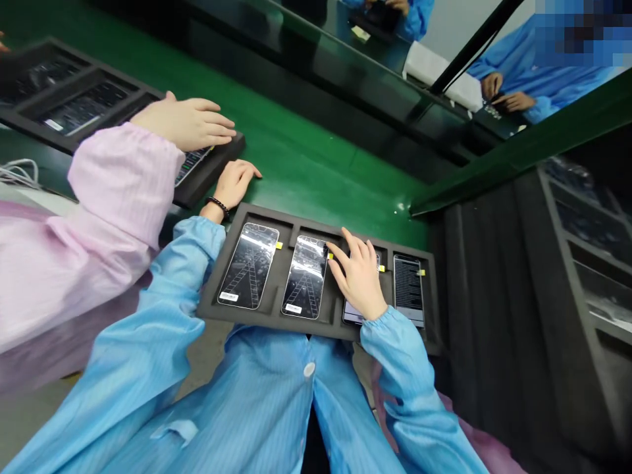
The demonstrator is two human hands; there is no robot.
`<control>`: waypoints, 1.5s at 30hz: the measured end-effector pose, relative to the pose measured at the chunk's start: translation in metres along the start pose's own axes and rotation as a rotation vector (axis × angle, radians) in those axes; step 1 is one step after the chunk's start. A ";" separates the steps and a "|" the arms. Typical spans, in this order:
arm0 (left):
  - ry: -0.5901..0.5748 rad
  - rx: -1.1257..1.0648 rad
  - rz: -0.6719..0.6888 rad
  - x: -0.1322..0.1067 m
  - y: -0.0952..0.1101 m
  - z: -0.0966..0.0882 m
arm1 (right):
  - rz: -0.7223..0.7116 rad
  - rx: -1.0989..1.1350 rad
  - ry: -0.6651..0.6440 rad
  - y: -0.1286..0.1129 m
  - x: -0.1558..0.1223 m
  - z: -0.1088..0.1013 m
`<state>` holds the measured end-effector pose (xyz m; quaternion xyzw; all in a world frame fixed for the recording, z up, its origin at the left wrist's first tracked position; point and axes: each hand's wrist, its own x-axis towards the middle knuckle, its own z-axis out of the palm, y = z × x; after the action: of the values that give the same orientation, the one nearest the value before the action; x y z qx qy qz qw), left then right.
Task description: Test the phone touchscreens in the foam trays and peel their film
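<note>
Phones [302,280] are seated in the dark tray [290,235] at the near edge of the surface [306,171]; slick, fragile glass is expected, best held by the long sides. The left hand [234,185] is rested, loosely bent, by the tray's far-left corner, the right hand [360,275] spread open over the phones, nothing visibly gripped.

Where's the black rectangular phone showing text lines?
In the head view, the phone lies in the black foam tray's rightmost compartment, right of the bare right hand.

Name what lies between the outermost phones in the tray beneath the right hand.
Head view: one phone, then another phone partly hidden by the right hand.
</note>
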<state>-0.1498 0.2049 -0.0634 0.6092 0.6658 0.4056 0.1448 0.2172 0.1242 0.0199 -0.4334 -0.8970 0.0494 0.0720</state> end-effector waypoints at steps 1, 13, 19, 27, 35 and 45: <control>-0.001 -0.002 -0.001 0.000 0.000 0.000 | 0.001 -0.016 -0.007 0.000 0.002 0.001; -0.055 -0.009 -0.024 -0.001 0.000 -0.005 | -0.049 -0.002 -0.075 -0.002 -0.004 0.002; -0.073 -0.005 -0.026 0.000 0.003 -0.007 | -0.083 0.016 -0.096 -0.009 -0.011 0.001; -0.072 -0.006 -0.030 0.000 0.007 -0.009 | -0.116 0.045 -0.131 -0.022 -0.022 0.000; -0.064 -0.008 -0.014 -0.001 0.011 -0.013 | -0.145 0.081 -0.140 -0.033 -0.034 0.001; -0.046 0.001 -0.001 -0.001 0.014 -0.013 | -0.211 0.151 -0.200 -0.054 -0.049 0.000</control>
<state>-0.1493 0.1980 -0.0455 0.6182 0.6628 0.3911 0.1597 0.2057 0.0527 0.0236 -0.3231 -0.9339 0.1515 0.0196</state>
